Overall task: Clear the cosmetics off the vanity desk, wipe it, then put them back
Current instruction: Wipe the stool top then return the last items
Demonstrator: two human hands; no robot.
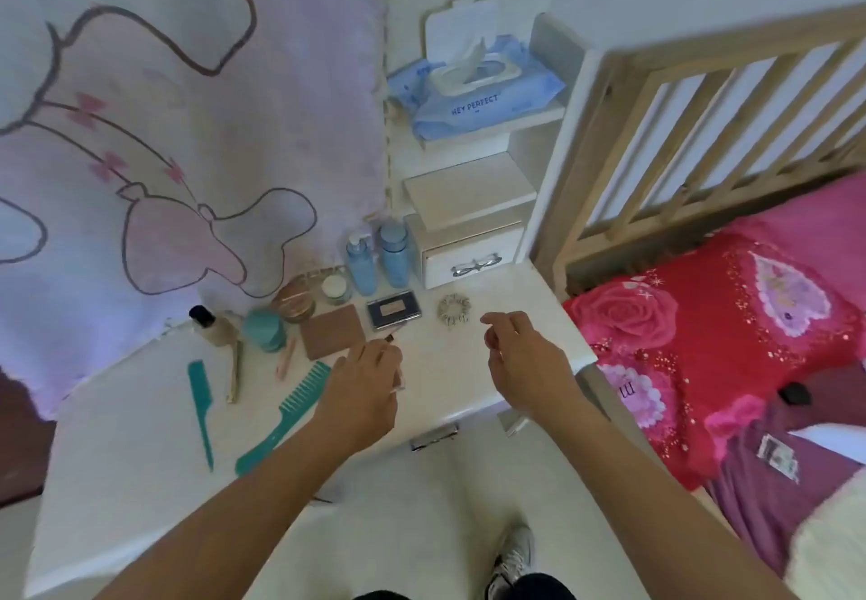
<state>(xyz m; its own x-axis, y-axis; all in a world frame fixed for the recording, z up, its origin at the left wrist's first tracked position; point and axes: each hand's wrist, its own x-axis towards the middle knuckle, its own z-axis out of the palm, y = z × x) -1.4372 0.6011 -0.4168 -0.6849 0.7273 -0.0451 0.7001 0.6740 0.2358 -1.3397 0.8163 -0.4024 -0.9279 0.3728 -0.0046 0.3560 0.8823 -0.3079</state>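
The left hand (pixel 368 388) pinches a slim tube (pixel 391 342) above the white desk (pixel 445 379), just beside the brown palette (pixel 332 331). The right hand (pixel 520 355) hovers with relaxed fingers near the scrunchie (pixel 453 310); a teal comb (pixel 286 412) lies further left

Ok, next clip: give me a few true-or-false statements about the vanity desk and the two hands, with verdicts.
1. The wet wipes pack has its lid open. True.
2. The left hand pinches a slim cosmetic item. True.
3. The two teal combs lie crossed over each other. False: the tail comb and wide-tooth comb lie apart on the vanity desk.
4. The right hand grips the scrunchie. False: the scrunchie lies on the desk, clear of the empty hand.
5. Two blue bottles stand upright beside the small drawer. True.
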